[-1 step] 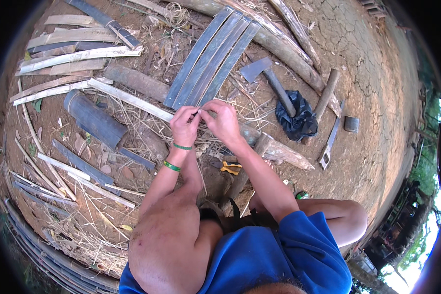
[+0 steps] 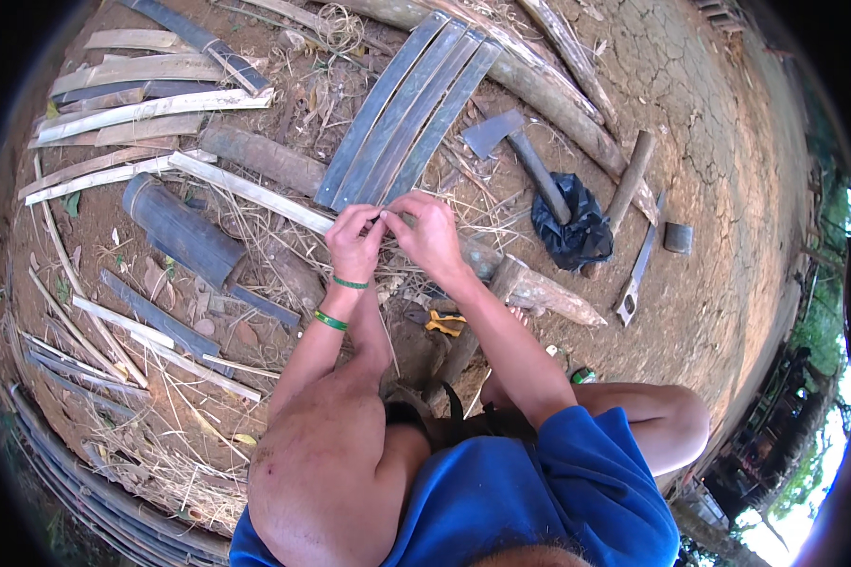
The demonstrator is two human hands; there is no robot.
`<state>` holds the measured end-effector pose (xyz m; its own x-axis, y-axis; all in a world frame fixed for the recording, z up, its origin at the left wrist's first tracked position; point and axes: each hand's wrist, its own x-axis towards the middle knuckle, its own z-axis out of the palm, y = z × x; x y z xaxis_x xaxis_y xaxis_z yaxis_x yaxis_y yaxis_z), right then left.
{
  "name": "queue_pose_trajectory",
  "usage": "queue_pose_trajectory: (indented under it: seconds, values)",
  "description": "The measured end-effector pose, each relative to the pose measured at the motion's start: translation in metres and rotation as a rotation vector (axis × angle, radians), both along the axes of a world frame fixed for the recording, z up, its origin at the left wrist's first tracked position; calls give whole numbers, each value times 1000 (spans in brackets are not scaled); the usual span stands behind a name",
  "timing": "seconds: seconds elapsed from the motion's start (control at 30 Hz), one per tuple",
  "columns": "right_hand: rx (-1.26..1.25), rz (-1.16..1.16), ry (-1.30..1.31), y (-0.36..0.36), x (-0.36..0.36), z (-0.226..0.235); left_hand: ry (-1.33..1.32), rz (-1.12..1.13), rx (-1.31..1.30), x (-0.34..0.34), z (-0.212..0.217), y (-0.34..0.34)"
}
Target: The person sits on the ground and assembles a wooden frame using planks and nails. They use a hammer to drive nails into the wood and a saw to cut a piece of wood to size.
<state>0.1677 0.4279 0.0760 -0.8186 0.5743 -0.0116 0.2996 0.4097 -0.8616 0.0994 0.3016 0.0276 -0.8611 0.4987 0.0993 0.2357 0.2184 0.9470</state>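
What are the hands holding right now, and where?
Left hand and right hand pinch a thin pale bamboo sliver between their fingertips, near its middle.

Split bamboo and tools lie on cracked dirt ground.
Four dark bamboo slats (image 2: 408, 109) lie side by side, with a hatchet (image 2: 520, 151) to their right beside a black plastic bag (image 2: 569, 230). A wooden mallet (image 2: 630, 180) and a long blade (image 2: 639, 269) lie farther right. A dark bamboo tube (image 2: 182, 229) rests at left among pale strips (image 2: 151, 109).
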Motion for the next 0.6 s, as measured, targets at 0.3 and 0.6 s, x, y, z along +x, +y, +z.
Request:
queue_pose_trajectory:
  seconds: [0.3, 0.6]
  values:
    - [-55, -51, 6, -6, 0, -4, -25, 11, 3, -5, 10, -7]
    - [-220, -67, -17, 2, 6, -17, -36, 30, 2, -15, 13, -26]
